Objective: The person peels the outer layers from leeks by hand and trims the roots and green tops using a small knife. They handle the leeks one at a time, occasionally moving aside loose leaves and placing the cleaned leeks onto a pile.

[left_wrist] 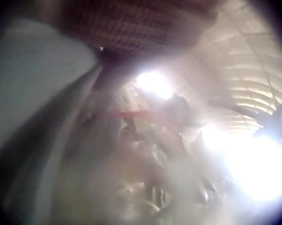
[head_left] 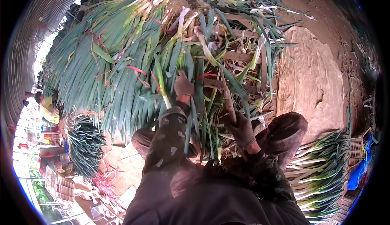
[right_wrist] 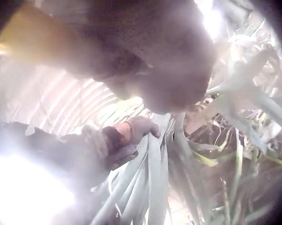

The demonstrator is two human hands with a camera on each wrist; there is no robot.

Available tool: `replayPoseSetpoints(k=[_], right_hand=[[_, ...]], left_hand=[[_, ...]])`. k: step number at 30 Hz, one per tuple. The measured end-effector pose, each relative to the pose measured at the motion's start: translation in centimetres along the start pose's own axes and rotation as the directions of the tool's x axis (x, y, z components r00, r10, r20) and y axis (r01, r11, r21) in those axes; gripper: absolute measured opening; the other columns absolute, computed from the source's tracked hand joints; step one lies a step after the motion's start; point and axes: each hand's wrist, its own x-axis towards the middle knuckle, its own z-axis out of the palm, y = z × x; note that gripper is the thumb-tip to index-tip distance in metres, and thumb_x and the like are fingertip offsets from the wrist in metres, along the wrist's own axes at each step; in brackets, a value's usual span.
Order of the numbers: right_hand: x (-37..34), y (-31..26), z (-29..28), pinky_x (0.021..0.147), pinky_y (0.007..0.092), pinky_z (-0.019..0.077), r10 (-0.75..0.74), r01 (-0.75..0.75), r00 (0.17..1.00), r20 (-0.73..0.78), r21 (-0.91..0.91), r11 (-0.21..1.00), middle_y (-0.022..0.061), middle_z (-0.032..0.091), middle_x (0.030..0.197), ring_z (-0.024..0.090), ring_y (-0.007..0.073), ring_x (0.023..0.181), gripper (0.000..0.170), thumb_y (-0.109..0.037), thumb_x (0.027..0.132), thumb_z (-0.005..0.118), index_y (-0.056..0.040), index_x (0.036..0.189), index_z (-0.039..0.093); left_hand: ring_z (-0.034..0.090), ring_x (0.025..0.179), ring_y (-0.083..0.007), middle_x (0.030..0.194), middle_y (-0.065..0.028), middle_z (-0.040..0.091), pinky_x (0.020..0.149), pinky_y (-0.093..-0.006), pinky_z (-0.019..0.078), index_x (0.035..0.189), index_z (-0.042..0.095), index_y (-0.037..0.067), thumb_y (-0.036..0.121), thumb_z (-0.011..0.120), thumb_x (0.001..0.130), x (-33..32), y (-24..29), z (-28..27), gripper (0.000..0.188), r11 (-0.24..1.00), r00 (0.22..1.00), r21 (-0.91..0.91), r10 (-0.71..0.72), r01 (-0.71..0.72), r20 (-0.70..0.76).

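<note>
My gloved left hand (head_left: pixel 184 86) grips the leaves of large green onions (head_left: pixel 168 68) in the middle of the head view. Those leaves (right_wrist: pixel 152 173) hang below the same left hand (right_wrist: pixel 143 127) in the right wrist view. To the right, my gloved right hand (head_left: pixel 242 131) holds a long brown stick-like piece (head_left: pixel 228 97) that points away from me. Its far end lies over loose leaves and trimmings (head_left: pixel 254 79). Glare and blur hide most of the left wrist view, where the glove (left_wrist: pixel 145 23) fills the top.
A big pile of green onions (head_left: pixel 93 66), with red ties, spreads at the left. Wooden slats (head_left: pixel 239 56) show under the trimmings. Tan sacking (head_left: pixel 310 79) lies at the right, above a row of onions (head_left: pixel 317 176). A crate (head_left: pixel 59 184) and another person (head_left: pixel 49 109) are at far left.
</note>
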Motion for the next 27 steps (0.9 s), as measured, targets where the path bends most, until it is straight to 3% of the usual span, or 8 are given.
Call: replayPoseSetpoints(k=[4, 8, 10, 15, 16, 19, 22, 27], right_hand=[[-0.8, 0.9, 0.1, 0.079, 0.0360, 0.0534, -0.095, 0.095, 0.995, -0.021, 0.020, 0.995, 0.0200, 0.069, 0.096, 0.069, 0.0244, 0.091, 0.052, -0.017, 0.080, 0.074, 0.0032, 0.125, 0.057], [-1.9, -1.2, -1.3, 0.083, 0.0366, 0.0536, -0.087, 0.088, 0.996, -0.034, 0.026, 0.996, 0.0221, 0.069, 0.106, 0.070, 0.0271, 0.097, 0.061, -0.015, 0.081, 0.074, 0.0036, 0.134, 0.051], [-2.7, -1.0, -1.7, 0.086, 0.0382, 0.0534, -0.196, 0.195, 0.981, -0.007, -0.067, 0.978, 0.0250, 0.067, 0.112, 0.070, 0.0312, 0.099, 0.070, -0.015, 0.082, 0.073, 0.0034, 0.143, 0.043], [-4.1, -0.2, -2.9, 0.083, 0.0401, 0.0540, -0.180, 0.153, 0.966, -0.184, -0.150, 0.977, 0.0304, 0.065, 0.110, 0.069, 0.0398, 0.098, 0.078, -0.017, 0.082, 0.073, 0.0028, 0.148, 0.036], [-4.2, -0.8, -3.4, 0.081, 0.0408, 0.0546, -0.066, 0.034, 0.986, -0.153, -0.208, 0.978, 0.0303, 0.066, 0.106, 0.069, 0.0399, 0.094, 0.078, -0.017, 0.082, 0.073, 0.0023, 0.148, 0.036], [-6.1, -0.3, -3.1, 0.075, 0.0429, 0.0556, -0.066, 0.043, 0.996, -0.065, -0.315, 0.948, 0.0296, 0.067, 0.099, 0.070, 0.0410, 0.086, 0.079, -0.018, 0.080, 0.074, 0.0015, 0.148, 0.037], [-7.6, 0.5, -1.8, 0.073, 0.0454, 0.0556, -0.080, 0.054, 0.995, -0.059, -0.360, 0.931, 0.0293, 0.066, 0.097, 0.069, 0.0429, 0.084, 0.080, -0.017, 0.079, 0.074, 0.0012, 0.148, 0.037], [-9.1, 2.1, -0.8, 0.070, 0.0503, 0.0539, -0.074, 0.022, 0.993, -0.086, -0.492, 0.870, 0.0291, 0.066, 0.095, 0.066, 0.0457, 0.083, 0.080, -0.017, 0.080, 0.072, -0.0018, 0.150, 0.034]], left_hand=[[0.066, 0.079, -0.0396, 0.098, -0.0253, 0.061, 0.069, -0.0458, 0.0550, 0.138, 0.039, -0.007, 0.004, 0.055, 0.080, -8.5, 3.2, 0.4, 0.062, 0.965, 0.979, -0.170, 0.204, -0.199, 0.013], [0.061, 0.090, -0.0475, 0.106, -0.0288, 0.058, 0.075, -0.0520, 0.0505, 0.139, 0.034, -0.009, 0.006, 0.057, 0.083, -19.9, 5.9, 1.7, 0.063, 0.760, 0.909, -0.541, 0.416, -0.360, -0.021], [0.061, 0.097, -0.0455, 0.112, -0.0290, 0.058, 0.081, -0.0515, 0.0504, 0.144, 0.031, -0.006, 0.011, 0.066, 0.080, -24.5, 5.8, 3.9, 0.074, 0.757, 0.867, -0.497, 0.498, -0.424, 0.018], [0.060, 0.106, -0.0429, 0.123, -0.0238, 0.056, 0.089, -0.0481, 0.0506, 0.149, 0.030, 0.000, 0.018, 0.074, 0.079, -25.5, 4.9, -0.4, 0.084, 0.591, 0.832, -0.750, 0.546, -0.297, 0.100], [0.062, 0.103, -0.0409, 0.116, -0.0218, 0.060, 0.084, -0.0477, 0.0517, 0.136, 0.049, 0.005, 0.020, 0.077, 0.078, -23.6, 5.8, -5.1, 0.067, 0.834, 0.832, -0.483, 0.451, -0.265, 0.323], [0.064, 0.095, -0.0392, 0.108, -0.0190, 0.064, 0.078, -0.0488, 0.0524, 0.116, 0.061, 0.006, 0.028, 0.079, 0.076, -20.7, 2.9, -4.4, 0.049, 0.801, 0.880, -0.466, 0.466, -0.375, 0.093], [0.065, 0.086, -0.0413, 0.102, -0.0174, 0.063, 0.073, -0.0508, 0.0528, 0.096, 0.064, 0.008, 0.033, 0.076, 0.079, -17.5, 3.3, -2.7, 0.033, 0.872, 0.920, -0.361, 0.382, -0.329, 0.084], [0.062, 0.095, -0.0415, 0.107, -0.0191, 0.059, 0.077, -0.0522, 0.0494, 0.103, 0.062, 0.006, 0.034, 0.076, 0.076, -16.5, 6.2, -2.5, 0.041, 0.886, 0.915, -0.339, 0.380, -0.317, 0.137]])
